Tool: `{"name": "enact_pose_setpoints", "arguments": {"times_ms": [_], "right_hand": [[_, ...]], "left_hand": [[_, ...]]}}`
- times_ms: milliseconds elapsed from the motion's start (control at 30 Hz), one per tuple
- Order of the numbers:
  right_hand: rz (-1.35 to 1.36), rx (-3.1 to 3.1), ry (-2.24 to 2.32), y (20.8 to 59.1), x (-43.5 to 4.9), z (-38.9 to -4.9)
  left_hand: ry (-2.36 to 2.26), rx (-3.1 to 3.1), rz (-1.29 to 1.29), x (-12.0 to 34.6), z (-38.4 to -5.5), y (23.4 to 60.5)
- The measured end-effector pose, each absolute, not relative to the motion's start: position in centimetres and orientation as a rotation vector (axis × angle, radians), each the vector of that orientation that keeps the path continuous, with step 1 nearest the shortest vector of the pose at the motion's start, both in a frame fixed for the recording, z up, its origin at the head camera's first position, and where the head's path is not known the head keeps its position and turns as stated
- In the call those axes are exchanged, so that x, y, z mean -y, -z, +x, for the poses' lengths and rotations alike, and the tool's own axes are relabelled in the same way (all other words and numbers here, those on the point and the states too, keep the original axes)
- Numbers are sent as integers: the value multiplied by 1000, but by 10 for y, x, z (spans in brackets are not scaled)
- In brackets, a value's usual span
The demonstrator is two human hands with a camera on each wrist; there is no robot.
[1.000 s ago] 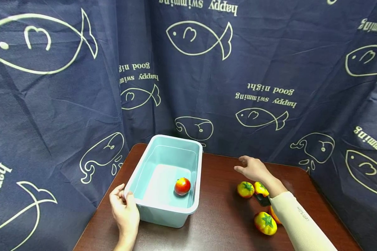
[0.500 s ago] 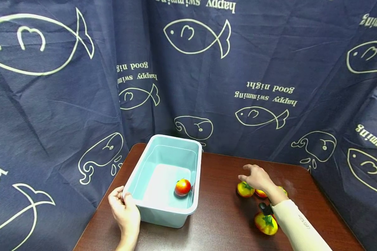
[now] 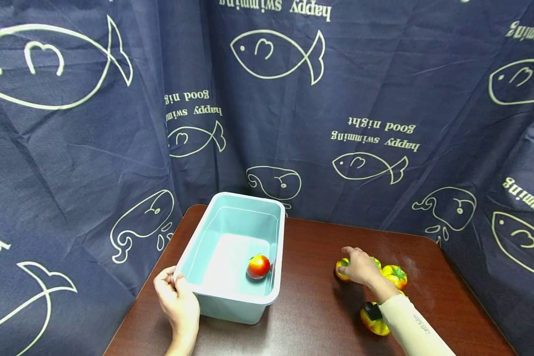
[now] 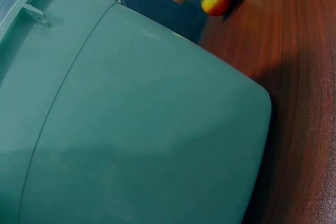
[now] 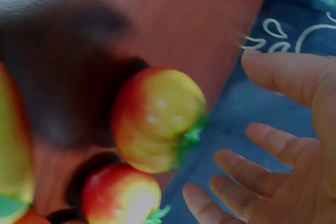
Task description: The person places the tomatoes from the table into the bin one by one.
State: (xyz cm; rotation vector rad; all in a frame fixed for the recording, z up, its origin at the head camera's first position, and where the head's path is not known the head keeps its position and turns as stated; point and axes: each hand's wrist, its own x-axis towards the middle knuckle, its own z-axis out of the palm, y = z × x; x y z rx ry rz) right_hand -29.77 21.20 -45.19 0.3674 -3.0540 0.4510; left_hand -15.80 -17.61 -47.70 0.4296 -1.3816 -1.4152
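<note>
My left hand (image 3: 180, 304) grips the near left corner of a light-blue plastic bin (image 3: 229, 295), thumb over the rim. In the left wrist view the bin's wall (image 4: 147, 108) fills most of the picture and the hand is out of sight. One round red-and-yellow fruit (image 3: 258, 267) lies inside the bin. My right hand (image 3: 360, 268), fingers spread, is over a yellow-red fruit with a green leafy top (image 3: 341, 271) and partly hides it. The right wrist view shows this fruit (image 5: 157, 121) beside the open fingers (image 5: 257, 171), with nothing held.
More red-and-yellow fruits lie right of the bin: one (image 3: 395, 275) behind the forearm and one (image 3: 376, 322) nearer the front, partly covered by the black wrist camera (image 3: 372, 311). The brown table (image 3: 309, 296) is bounded by dark-blue fish-print curtains (image 3: 293, 123).
My right hand has come down and nearer, to the leftmost fruit in the right-hand group, uncovering fruits behind it. My left hand and the bin have stayed in place.
</note>
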Motion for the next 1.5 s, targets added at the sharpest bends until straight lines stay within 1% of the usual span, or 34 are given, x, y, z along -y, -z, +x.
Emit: {"name": "enact_pose_setpoints", "arguments": {"times_ms": [267, 667, 967, 1500], "right_hand": [[322, 3059, -391, 475, -215, -298], [210, 3045, -421, 489, -219, -303], [229, 3021, -412, 497, -218, -303], [227, 2929, -629, 486, -209, -302]], "left_hand": [[1435, 1354, 394, 176, -159, 479], [1432, 1368, 411, 177, -159, 478], [1439, 1375, 408, 179, -159, 480], [1429, 1402, 425, 179, -158, 480]]}}
